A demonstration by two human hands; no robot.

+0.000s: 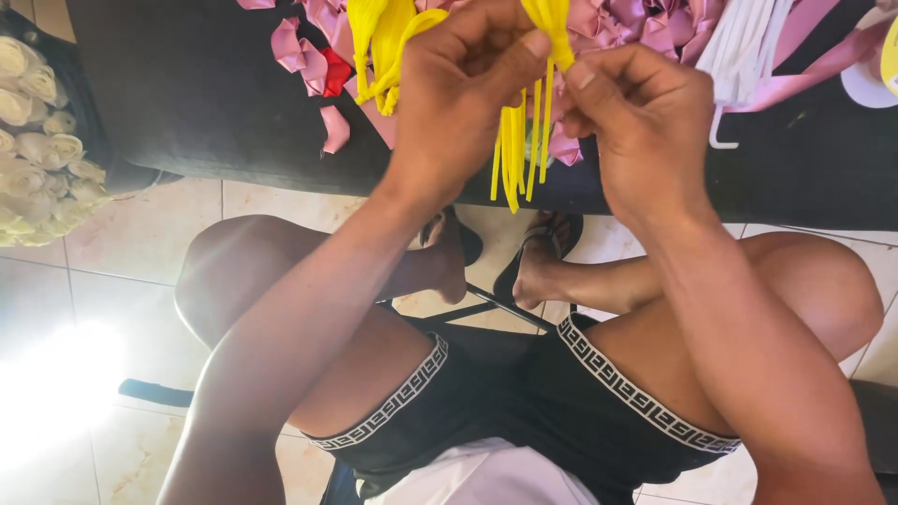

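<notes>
My left hand (468, 79) and my right hand (636, 103) meet above the edge of a black table (206, 84). Both pinch a bunch of thin yellow ribbon strips (516, 150) whose loose ends hang down between the hands. The thumb and forefinger of my left hand press on the top of the bunch, and my right hand grips it from the right side. More yellow ribbon (383, 47) lies on the table just left of my left hand.
Pink ribbon pieces (309, 56) and a red one (337, 70) are scattered on the table. White strips (748, 47) lie at the back right. A cluster of cream ribbon roses (37, 140) sits at the left. Below are my knees, sandalled feet and a tiled floor (122, 243).
</notes>
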